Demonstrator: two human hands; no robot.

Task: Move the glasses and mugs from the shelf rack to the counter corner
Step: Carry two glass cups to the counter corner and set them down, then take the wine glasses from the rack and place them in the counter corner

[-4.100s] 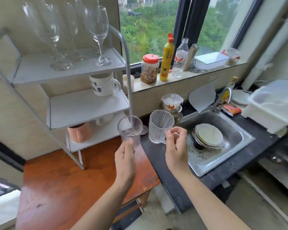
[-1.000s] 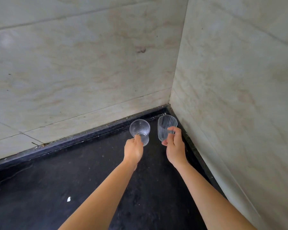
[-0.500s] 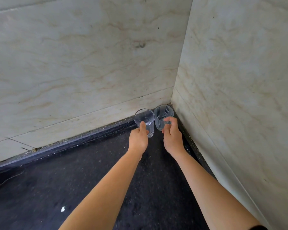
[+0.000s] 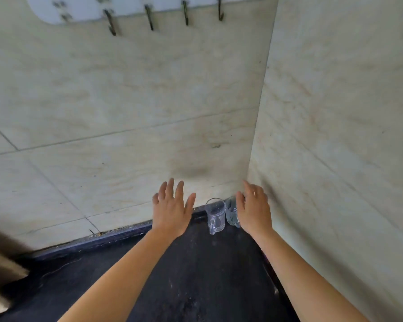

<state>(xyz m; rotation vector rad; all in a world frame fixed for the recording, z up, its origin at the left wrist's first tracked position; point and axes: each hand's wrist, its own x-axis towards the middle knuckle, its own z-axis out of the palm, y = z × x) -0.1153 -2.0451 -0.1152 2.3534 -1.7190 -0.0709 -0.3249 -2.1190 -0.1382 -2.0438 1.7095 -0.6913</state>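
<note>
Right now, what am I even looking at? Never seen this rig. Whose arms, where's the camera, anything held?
There is no machine here: a person wears one wide-angle camera on the head, looking forward and down, so the two bare arms coming up from the bottom edge are the person's own. The left hand and right hand are both open with fingers spread, and nothing is in either grip. On the dark counter, tucked into the corner where two pale tiled walls meet, stand two clear glass pieces side by side: a glass mug with its handle facing the camera, and a ribbed glass partly hidden behind the right hand. A hook rail hangs on the wall above.
</note>
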